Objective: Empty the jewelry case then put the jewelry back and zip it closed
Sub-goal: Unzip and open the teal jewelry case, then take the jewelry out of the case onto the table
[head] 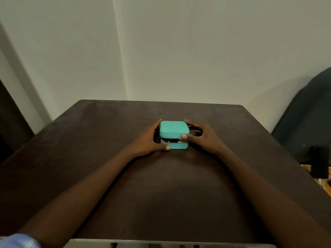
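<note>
A small teal jewelry case (173,129) sits near the middle of the dark brown table (161,185). Its lid is raised a little at the front, and a gap shows pale contents inside that I cannot make out. My left hand (149,139) holds the case's left side, with the thumb on the front of the lower half and the fingers along the far left edge. My right hand (201,137) holds the right side, its thumb pressed under the lid's front right corner and its fingers curled behind the case.
A pale wall rises behind the table's far edge. A dark chair (308,119) stands at the right, with a black object (319,162) beside the table's right edge. A blue sleeve cuff (19,241) shows at the bottom left.
</note>
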